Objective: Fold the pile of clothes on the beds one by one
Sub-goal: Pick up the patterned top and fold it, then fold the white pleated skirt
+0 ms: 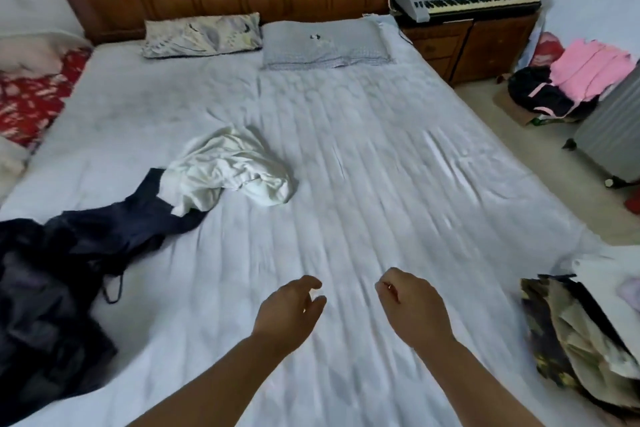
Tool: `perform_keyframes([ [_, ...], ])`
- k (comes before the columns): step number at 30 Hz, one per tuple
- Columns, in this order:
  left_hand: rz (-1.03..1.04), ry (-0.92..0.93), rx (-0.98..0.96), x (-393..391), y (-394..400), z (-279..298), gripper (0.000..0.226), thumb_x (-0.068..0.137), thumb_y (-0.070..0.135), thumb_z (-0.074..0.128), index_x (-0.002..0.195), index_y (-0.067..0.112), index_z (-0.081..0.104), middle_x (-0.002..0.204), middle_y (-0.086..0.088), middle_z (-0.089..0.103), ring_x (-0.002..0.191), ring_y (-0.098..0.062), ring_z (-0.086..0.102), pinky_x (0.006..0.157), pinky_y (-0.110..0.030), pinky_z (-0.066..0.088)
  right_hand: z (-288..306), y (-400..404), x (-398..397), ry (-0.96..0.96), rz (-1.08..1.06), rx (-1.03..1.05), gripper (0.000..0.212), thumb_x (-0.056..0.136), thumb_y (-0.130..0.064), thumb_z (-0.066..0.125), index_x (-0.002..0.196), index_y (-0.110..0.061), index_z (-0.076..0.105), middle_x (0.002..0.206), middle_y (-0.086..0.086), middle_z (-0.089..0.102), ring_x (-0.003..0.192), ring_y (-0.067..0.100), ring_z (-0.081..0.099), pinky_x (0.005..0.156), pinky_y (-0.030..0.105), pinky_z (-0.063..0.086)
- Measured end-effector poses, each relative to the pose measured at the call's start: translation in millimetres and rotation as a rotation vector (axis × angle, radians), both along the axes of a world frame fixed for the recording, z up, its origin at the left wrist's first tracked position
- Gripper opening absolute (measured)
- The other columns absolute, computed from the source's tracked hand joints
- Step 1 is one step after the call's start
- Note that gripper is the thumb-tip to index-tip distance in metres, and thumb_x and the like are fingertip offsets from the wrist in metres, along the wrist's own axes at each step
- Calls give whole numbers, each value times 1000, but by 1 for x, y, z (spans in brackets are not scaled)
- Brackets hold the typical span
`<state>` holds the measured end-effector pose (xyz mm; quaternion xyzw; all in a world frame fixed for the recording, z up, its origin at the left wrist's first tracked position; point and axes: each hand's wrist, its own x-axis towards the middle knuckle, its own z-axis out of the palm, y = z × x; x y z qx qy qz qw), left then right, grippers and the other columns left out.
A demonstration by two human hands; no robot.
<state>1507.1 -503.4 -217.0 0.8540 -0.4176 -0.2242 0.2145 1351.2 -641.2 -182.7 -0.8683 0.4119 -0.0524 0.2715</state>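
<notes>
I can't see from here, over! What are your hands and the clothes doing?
Left hand and right hand both empty, loosely curled above the bed. White garment and dark clothes unfolded, off left. Nothing in the way.

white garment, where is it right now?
In the head view, the white garment lies crumpled on the bed sheet, left of centre, its lower edge overlapping the dark clothes. It is beyond both hands, touching neither.
</notes>
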Motion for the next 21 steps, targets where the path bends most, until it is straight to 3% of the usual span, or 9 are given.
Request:
perform_keyframes([
  [5,146,6,30,117,100,-2,26,93,44,48,118,38,53,79,19,56,68,2,50,57,-7,32,-12,83,129,-32,89,54,19,95,-26,48,77,-21,47,60,-9,47,63,14,48,57,25,33],
  [10,218,63,93,205,153,-18,27,92,43,49,118,38,53,82,17,58,72,-3,55,61,-17,40,-32,127,216,-67,76,161,20,93,-21,53,73,-17,51,54,-10,44,55,11,43,58,29,39],
  [15,285,195,159,273,149,-49,29,93,42,49,121,35,52,79,16,59,69,-2,57,55,-17,43,-62,120,267,-11,64,204,10,93,-24,53,84,-22,56,54,-10,46,49,4,42,55,20,36],
  [18,345,246,187,317,124,-68,33,93,38,51,124,28,51,76,11,59,67,-6,56,60,-21,47,-84,95,301,20,60,240,4,93,-25,55,92,-22,58,54,-9,48,50,3,45,58,22,41],
  [21,365,220,200,366,89,-93,38,92,35,51,130,26,48,82,3,64,70,-11,59,64,-26,50,-111,60,343,30,24,269,15,93,-26,56,106,-19,59,61,-7,54,57,6,52,62,22,45],
])
